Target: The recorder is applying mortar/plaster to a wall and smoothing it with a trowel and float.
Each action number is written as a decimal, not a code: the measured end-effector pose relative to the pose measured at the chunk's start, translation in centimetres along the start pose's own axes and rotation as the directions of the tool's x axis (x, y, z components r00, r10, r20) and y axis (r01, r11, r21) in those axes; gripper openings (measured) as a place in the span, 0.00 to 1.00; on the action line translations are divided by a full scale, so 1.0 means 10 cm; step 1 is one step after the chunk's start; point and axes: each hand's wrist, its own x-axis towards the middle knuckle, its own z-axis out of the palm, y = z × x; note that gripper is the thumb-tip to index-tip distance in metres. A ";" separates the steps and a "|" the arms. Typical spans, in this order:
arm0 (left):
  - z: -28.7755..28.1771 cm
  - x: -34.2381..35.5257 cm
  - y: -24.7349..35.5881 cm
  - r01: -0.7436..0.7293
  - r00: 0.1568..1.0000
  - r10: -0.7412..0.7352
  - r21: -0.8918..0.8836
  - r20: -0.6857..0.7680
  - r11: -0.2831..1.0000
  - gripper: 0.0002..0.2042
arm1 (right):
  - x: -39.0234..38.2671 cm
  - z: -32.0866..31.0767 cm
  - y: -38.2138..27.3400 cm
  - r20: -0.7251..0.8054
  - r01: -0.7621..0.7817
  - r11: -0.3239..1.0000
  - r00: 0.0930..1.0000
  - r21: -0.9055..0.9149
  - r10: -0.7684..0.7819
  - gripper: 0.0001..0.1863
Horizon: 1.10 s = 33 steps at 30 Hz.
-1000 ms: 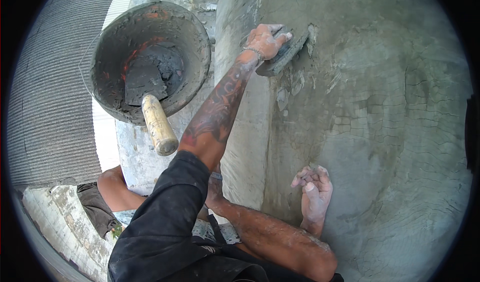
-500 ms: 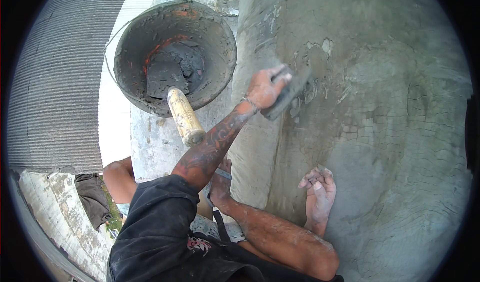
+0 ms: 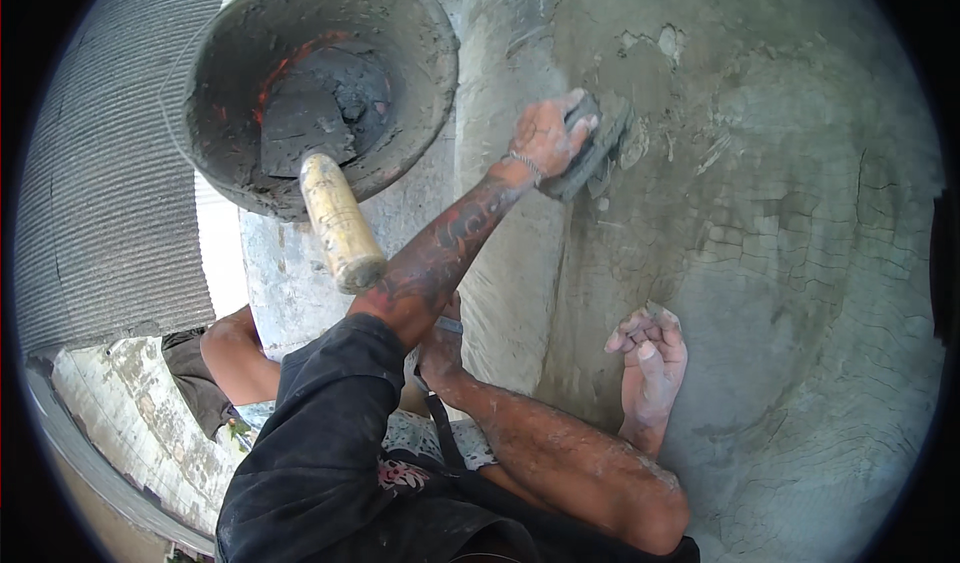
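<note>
My left hand (image 3: 548, 135), on a tattooed forearm with a bracelet at the wrist, grips a dark, mortar-smeared plastering float (image 3: 592, 151). The float lies against the wet grey cement surface (image 3: 760, 263), beside a rounded edge. Farther down on the right, my right hand (image 3: 652, 368) rests palm up by the cement, behind my bent knee. Its fingers are loosely curled and dusted with cement, and no tool shows in it. Left of the float, a bucket (image 3: 425, 128) caked with mortar holds a trowel, whose wooden handle (image 3: 342, 228) sticks out over the rim.
A grey corrugated roof (image 3: 120, 183) spreads along the left. The bucket stands on a pale ledge (image 3: 290, 298). My leg (image 3: 570, 463) bends across the lower middle, its foot by the ledge. Cracks and rough patches mark the cement. Dark cloth (image 3: 195, 378) lies at lower left.
The view has shifted, so the bucket sits farther left and higher. My left hand and the float have moved slightly up and right in the picture. My right hand keeps its curled pose.
</note>
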 end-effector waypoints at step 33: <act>-0.12 0.88 0.32 0.161 0.977 -0.160 -0.006 -0.141 0.987 0.25 | -0.13 -0.02 0.02 -0.043 -0.094 0.995 0.995 -0.040 0.092 0.21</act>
